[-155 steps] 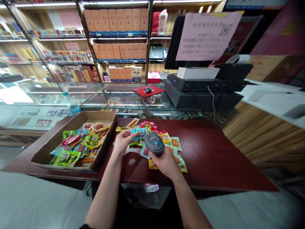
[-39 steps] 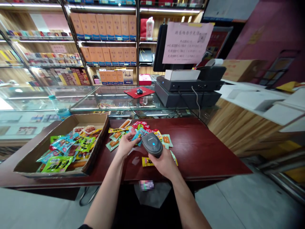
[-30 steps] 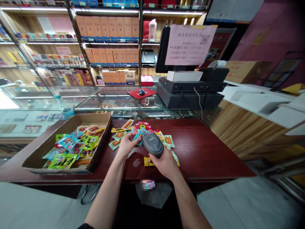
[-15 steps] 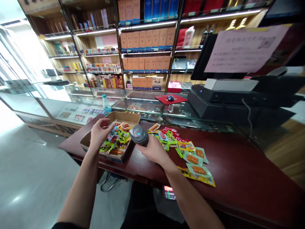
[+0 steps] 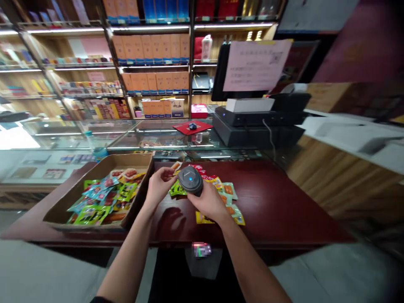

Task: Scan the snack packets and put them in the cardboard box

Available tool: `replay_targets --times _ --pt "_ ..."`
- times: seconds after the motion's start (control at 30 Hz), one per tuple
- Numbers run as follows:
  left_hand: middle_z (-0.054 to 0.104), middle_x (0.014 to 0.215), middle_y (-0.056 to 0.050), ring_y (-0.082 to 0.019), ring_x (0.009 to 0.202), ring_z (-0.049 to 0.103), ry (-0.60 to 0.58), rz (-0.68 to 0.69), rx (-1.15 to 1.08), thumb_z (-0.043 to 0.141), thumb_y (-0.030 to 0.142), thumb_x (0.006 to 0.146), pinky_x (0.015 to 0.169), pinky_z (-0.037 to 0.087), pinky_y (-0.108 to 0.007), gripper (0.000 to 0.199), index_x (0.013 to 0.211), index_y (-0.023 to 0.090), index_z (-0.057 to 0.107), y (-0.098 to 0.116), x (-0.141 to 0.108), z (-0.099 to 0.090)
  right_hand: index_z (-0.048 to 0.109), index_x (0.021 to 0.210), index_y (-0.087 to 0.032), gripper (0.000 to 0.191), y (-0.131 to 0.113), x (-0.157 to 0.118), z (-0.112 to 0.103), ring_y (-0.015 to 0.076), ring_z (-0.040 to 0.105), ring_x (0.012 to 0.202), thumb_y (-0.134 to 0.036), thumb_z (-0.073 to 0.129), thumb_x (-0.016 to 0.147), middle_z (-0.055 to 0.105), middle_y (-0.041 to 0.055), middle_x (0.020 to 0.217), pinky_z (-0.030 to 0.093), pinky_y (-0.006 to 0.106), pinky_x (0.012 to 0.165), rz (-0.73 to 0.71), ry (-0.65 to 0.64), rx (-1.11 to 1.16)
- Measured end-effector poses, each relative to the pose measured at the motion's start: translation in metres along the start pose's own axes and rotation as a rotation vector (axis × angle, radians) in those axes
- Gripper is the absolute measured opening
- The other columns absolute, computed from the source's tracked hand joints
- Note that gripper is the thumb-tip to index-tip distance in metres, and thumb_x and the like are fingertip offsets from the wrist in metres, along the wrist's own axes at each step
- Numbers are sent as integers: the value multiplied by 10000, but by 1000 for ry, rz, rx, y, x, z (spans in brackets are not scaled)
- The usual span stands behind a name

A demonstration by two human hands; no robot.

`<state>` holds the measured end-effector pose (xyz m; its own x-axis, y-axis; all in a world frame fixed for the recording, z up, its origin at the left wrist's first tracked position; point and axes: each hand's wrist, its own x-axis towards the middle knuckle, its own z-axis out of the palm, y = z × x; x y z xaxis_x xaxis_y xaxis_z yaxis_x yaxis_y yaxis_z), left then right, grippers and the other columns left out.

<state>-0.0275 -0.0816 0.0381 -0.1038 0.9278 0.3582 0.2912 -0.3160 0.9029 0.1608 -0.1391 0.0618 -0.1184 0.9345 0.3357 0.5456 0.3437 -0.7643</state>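
My right hand [image 5: 206, 202] is wrapped round a dark grey handheld scanner [image 5: 190, 180] with a small blue light. Just left of the scanner, my left hand [image 5: 160, 185] is raised above the table with thumb and fingers curved and apart, holding nothing visible. Snack packets in green, red and yellow lie beyond and beside the scanner, among them clear-green sausage packets [image 5: 228, 189] and a yellow packet [image 5: 239, 216]. The cardboard box [image 5: 59, 204] to the left holds many more packets, including a green one [image 5: 93, 215].
Behind the dark red table [image 5: 268, 202] runs a glass counter [image 5: 151, 134] with a red mat [image 5: 181, 128] and mouse. A black register [image 5: 255, 131] stands at back right, a bottle [image 5: 99, 151] behind the box, and a blurred phone [image 5: 201, 250] below the table edge.
The view has turned to the right. My left hand has moved from over the box to beside the scanner, near the packets on the table. My right hand still holds the scanner.
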Motion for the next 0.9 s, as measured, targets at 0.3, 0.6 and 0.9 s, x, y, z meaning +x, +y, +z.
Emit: replay_targets --times 0.3,0.6,0.9 --pt "688 1020 -183 -346 1060 594 -284 193 762 647 449 832 926 452 -442 340 948 144 744 -14 9 140 721 1014 -177 273 85 -49 -73 274 731 926 -286 679 768 777 104 949 534 296 730 298 245 -44" --pt "633 1136 -191 -365 1148 528 -271 152 1006 679 542 786 937 407 -445 435 946 138 673 -21 10 159 711 950 -174 240 98 -67 -76 261 731 815 -333 648 782 774 87 843 528 296 677 353 295 -19" --pt "710 870 -59 -197 735 683 -77 -188 -120 786 283 662 654 556 -328 310 874 170 590 -37 10 116 712 999 -174 277 74 -65 -44 271 724 930 -308 654 763 772 112 963 549 335 809 206 214 42"
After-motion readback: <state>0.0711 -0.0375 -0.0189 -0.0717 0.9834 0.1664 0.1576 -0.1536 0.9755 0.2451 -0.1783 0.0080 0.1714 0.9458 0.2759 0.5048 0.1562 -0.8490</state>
